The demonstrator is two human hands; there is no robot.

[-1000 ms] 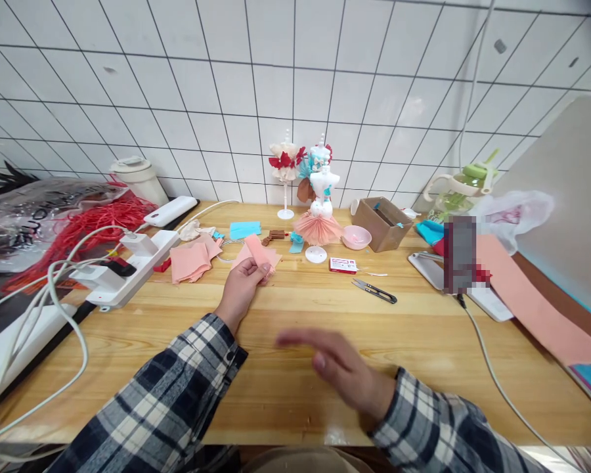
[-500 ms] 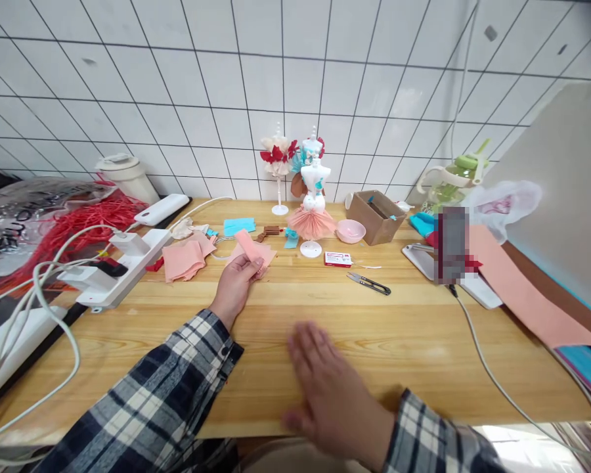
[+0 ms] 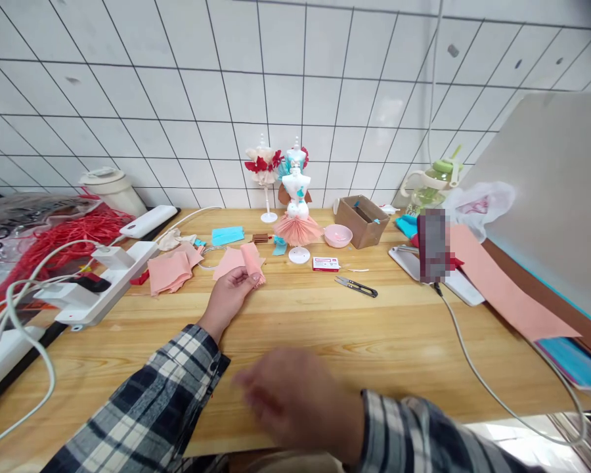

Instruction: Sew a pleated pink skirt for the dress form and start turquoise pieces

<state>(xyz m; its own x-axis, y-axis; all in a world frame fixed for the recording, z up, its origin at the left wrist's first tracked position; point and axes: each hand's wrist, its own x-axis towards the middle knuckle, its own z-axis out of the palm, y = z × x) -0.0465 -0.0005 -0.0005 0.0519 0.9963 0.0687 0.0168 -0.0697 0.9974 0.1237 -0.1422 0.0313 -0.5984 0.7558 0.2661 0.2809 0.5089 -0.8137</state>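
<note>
My left hand [image 3: 230, 295] pinches a folded strip of pink crepe paper [image 3: 251, 259] between thumb and fingers. Another pink sheet [image 3: 225, 261] lies flat on the table behind it. Near the table's front edge my right hand [image 3: 295, 397] is smeared by motion, so its fingers are unclear; no object shows in it. Beyond the hands stands a small white dress-form mannequin [image 3: 296, 187] with a pleated pink paper skirt [image 3: 298, 230]. To the left of my left hand is a stack of pink paper squares [image 3: 170, 271].
Thread snips [image 3: 357, 286] lie near a small red-and-white box [image 3: 326, 264]. A pink bowl [image 3: 337, 236] and a cardboard box [image 3: 362, 222] stand behind them. On the left are a power strip [image 3: 128, 279] with cables and red shredded paper [image 3: 93, 231]. A cable [image 3: 465, 348] crosses the right side.
My right hand has gone from flat with fingers extended to a blurred, bent pose further left. The pink strip in my left hand now stands more upright. The view has shifted slightly right.
</note>
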